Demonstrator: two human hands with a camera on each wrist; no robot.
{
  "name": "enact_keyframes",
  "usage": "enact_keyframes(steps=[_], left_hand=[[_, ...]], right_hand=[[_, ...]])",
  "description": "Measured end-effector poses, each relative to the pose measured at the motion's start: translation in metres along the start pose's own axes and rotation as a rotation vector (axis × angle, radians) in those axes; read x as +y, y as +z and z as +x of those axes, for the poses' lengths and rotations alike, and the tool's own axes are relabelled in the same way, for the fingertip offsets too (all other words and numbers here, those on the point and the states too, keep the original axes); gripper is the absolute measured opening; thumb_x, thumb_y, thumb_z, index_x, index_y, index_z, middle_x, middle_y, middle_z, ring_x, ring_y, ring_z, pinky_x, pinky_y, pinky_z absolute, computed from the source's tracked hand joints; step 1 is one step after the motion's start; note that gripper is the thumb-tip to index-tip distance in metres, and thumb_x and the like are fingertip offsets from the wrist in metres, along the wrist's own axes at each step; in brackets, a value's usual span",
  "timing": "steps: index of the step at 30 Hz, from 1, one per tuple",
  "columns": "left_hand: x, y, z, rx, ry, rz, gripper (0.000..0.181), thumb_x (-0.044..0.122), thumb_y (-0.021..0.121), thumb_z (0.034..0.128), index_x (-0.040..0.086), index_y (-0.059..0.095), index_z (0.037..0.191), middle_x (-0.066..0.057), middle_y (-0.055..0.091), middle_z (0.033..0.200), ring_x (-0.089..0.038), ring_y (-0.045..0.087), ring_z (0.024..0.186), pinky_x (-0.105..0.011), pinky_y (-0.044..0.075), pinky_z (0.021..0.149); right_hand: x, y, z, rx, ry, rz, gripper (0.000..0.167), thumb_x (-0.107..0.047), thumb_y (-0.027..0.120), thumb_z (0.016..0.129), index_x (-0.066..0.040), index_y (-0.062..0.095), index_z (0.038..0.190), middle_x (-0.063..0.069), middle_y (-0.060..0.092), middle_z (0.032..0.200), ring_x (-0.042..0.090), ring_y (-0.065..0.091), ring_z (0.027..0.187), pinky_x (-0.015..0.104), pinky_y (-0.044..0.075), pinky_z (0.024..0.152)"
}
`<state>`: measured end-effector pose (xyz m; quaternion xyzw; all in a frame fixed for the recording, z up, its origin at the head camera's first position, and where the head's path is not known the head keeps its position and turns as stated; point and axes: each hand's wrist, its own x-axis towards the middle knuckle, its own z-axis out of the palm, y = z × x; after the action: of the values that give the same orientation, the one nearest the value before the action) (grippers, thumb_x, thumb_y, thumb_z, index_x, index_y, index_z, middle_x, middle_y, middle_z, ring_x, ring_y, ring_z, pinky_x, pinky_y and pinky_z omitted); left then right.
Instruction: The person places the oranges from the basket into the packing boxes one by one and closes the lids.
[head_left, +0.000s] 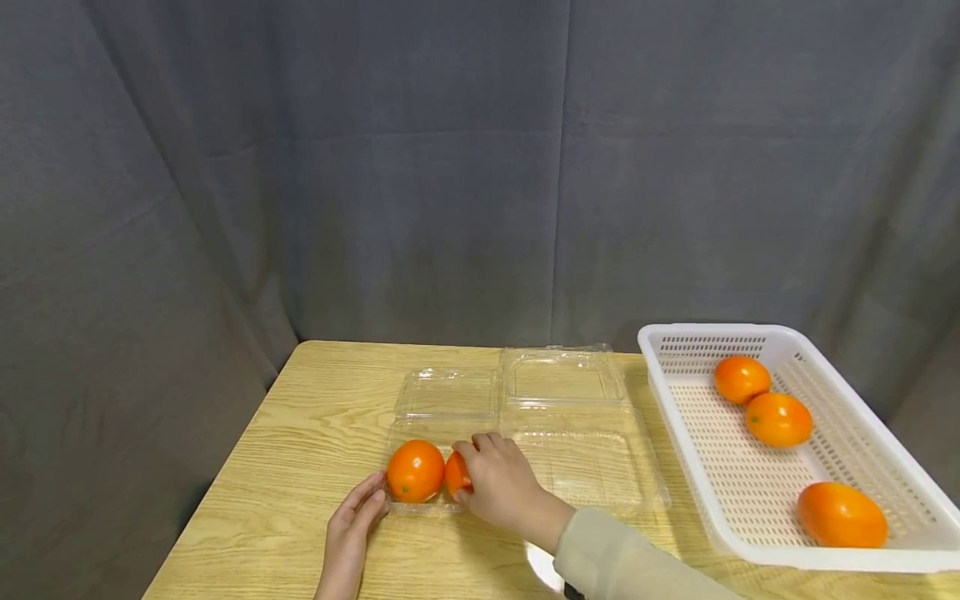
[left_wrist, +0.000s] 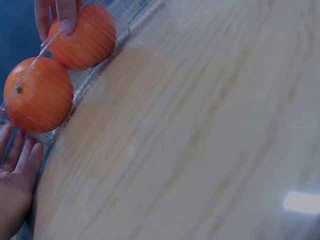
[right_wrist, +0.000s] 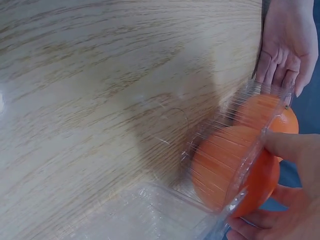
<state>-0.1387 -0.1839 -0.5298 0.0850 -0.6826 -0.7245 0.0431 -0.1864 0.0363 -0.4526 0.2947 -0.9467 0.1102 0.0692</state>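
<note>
My right hand (head_left: 501, 485) grips an orange (head_left: 456, 475) in the front part of a clear plastic clamshell box (head_left: 442, 432). Another orange (head_left: 416, 472) sits beside it on the left, in the same box. In the right wrist view, thumb and fingers hold the gripped orange (right_wrist: 225, 165) from opposite sides, partly behind the clear wall. My left hand (head_left: 351, 529) touches the box's front left corner, its fingers (left_wrist: 22, 160) fairly straight against the outside in the left wrist view. The box's lid (head_left: 450, 392) lies folded back.
A second clear clamshell box (head_left: 592, 467) lies opened to the right of the first. Further right stands a white perforated basket (head_left: 712, 500) holding three oranges (head_left: 780, 419). A grey curtain (head_left: 450, 208) hangs behind the wooden table (head_left: 277, 500).
</note>
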Motion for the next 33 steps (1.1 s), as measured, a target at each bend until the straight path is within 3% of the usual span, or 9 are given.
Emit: enact_keyframes(steps=[10,21,28,33], left_hand=[[0.001,-0.001,0.001,-0.011,-0.015,-0.008,0.053,0.023,0.055,0.1033,-0.010,0.041,0.142,-0.023,0.041,0.148,0.006,0.055,0.110,-0.016,0.048,0.094],[0.002,-0.001,0.000,-0.032,-0.020,0.000,0.053,0.023,0.053,0.1041,-0.010,0.040,0.143,-0.024,0.041,0.148,0.005,0.054,0.110,-0.016,0.047,0.095],[0.003,-0.003,0.001,-0.025,-0.014,-0.011,0.052,0.021,0.051,0.1049,-0.011,0.039,0.143,-0.023,0.039,0.149,0.006,0.053,0.111,-0.015,0.047,0.095],[0.007,-0.004,-0.002,-0.004,-0.044,-0.014,0.051,0.022,0.052,0.1045,-0.009,0.040,0.144,-0.022,0.040,0.149,0.005,0.053,0.113,-0.016,0.047,0.095]], right_hand=[[0.001,0.001,0.001,-0.017,0.035,0.032,0.063,-0.036,0.084,0.079,-0.005,0.060,0.129,0.016,0.064,0.118,0.032,0.059,0.111,0.045,0.050,0.094],[0.000,-0.003,0.000,-0.025,0.033,0.052,0.057,-0.036,0.081,0.082,-0.005,0.061,0.126,0.017,0.063,0.120,0.033,0.058,0.111,0.046,0.050,0.095],[-0.001,-0.004,0.005,-0.050,0.031,0.064,0.055,-0.039,0.078,0.085,-0.007,0.061,0.127,0.016,0.062,0.122,0.032,0.057,0.114,0.046,0.048,0.097],[0.002,-0.010,0.010,-0.057,0.035,0.102,0.050,-0.040,0.071,0.091,-0.007,0.062,0.127,0.012,0.063,0.124,0.030,0.057,0.115,0.046,0.047,0.100]])
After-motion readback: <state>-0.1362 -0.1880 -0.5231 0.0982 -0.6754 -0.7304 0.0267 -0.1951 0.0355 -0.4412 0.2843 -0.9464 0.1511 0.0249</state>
